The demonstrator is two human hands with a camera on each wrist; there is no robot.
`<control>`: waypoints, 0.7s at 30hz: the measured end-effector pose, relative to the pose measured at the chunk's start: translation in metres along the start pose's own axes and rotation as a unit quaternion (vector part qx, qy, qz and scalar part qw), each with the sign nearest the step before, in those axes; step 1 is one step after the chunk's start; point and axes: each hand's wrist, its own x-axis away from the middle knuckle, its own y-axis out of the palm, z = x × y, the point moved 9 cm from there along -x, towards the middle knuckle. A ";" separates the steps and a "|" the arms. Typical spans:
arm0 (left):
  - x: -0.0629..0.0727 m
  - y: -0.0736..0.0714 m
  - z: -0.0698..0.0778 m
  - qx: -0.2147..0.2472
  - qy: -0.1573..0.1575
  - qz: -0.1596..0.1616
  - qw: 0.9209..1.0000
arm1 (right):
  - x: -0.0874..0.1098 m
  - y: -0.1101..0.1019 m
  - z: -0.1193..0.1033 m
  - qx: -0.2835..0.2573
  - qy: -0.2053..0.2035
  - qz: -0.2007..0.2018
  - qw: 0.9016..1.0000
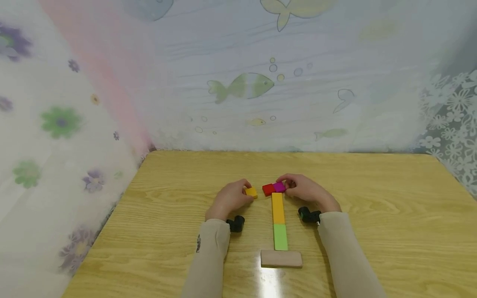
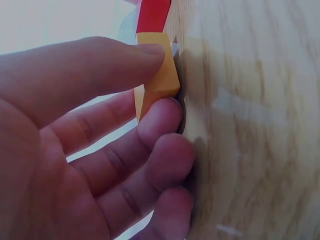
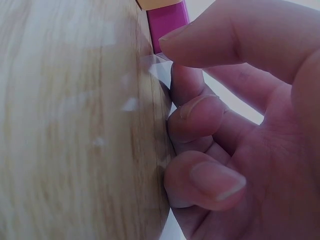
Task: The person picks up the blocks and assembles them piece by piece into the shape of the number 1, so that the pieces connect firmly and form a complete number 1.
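In the head view my left hand (image 1: 230,199) pinches a small yellow block (image 1: 251,192) between thumb and fingers, low over the tabletop. The left wrist view shows the thumb across this yellow block (image 2: 165,80), with a red block (image 2: 152,15) beyond it. My right hand (image 1: 307,191) holds a magenta block (image 1: 279,187) at its right end by thumb and index finger. That block touches the red block (image 1: 268,189) on its left. Below them runs a long orange-yellow block (image 1: 278,208), then a light green block (image 1: 280,237), then a plain wooden block (image 1: 281,258) lying crosswise.
The blocks lie on a wood-grain table (image 1: 160,248). Its far edge meets a wall (image 1: 238,49) printed with fish. A flowered covering stands along the left side. Black wrist cameras sit at the left cuff (image 1: 216,236) and the right cuff (image 1: 333,225).
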 end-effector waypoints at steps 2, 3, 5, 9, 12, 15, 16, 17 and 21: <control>0.000 0.000 0.000 -0.001 -0.001 -0.001 1.000 | 0.000 0.000 -0.001 -0.001 0.001 -0.001 1.000; 0.000 0.001 0.000 -0.002 -0.001 -0.002 1.000 | 0.000 0.000 -0.002 -0.002 0.001 -0.001 1.000; 0.001 0.001 0.002 -0.002 0.002 -0.003 1.000 | 0.001 0.000 -0.002 0.000 0.000 0.002 1.000; 0.001 0.001 0.004 -0.005 0.004 -0.002 1.000 | 0.001 -0.001 -0.001 -0.006 -0.002 0.004 1.000; 0.000 0.001 0.004 -0.009 0.004 -0.003 1.000 | 0.001 0.000 0.000 -0.012 -0.002 0.003 1.000; 0.001 0.001 0.004 -0.009 0.003 -0.004 1.000 | 0.000 0.000 0.000 -0.014 -0.003 0.002 1.000; 0.001 0.002 0.003 -0.006 0.002 -0.004 1.000 | 0.000 0.000 0.000 -0.015 -0.003 0.002 1.000; 0.001 0.001 0.003 -0.004 0.000 -0.005 1.000 | 0.000 0.000 0.000 -0.015 -0.003 0.002 1.000; 0.001 0.001 0.003 0.005 -0.007 -0.005 1.000 | -0.001 0.000 0.001 -0.018 -0.003 0.002 1.000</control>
